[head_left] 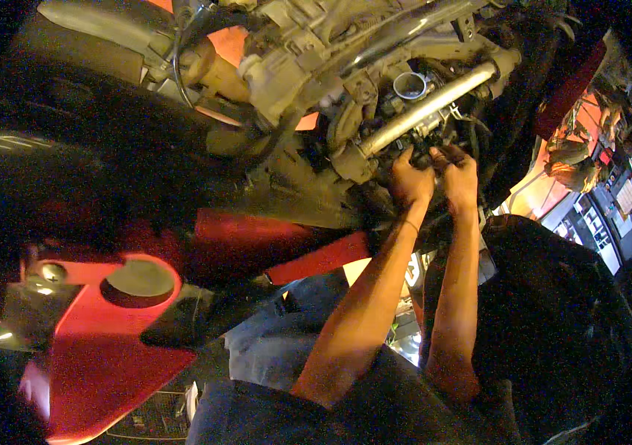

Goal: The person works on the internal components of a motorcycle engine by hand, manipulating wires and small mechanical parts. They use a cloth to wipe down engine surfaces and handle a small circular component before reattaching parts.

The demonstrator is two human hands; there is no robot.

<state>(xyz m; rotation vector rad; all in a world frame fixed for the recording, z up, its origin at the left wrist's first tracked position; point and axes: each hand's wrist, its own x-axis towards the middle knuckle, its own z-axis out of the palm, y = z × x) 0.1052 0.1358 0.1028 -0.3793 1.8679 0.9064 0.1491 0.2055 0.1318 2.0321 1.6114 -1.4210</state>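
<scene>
My left hand (412,179) and my right hand (459,178) are side by side under a bright metal crossbar (431,109) of a vehicle's frame. Both are closed, thumbs upward, on a dark small part deep among the mechanical pieces. What exactly they grip is hidden by the fingers and shadow. Just beyond the bar is a metal part with a round open mouth (410,86), and hoses and brackets crowd around it. A thin dark band circles my left wrist.
A red body panel (108,348) with a large round hole hangs at the lower left. Dirty engine castings (286,81) fill the top. Something large, black and rounded (553,297) stands right of my forearms. Farther right are an orange surface (531,189) and cluttered workshop items.
</scene>
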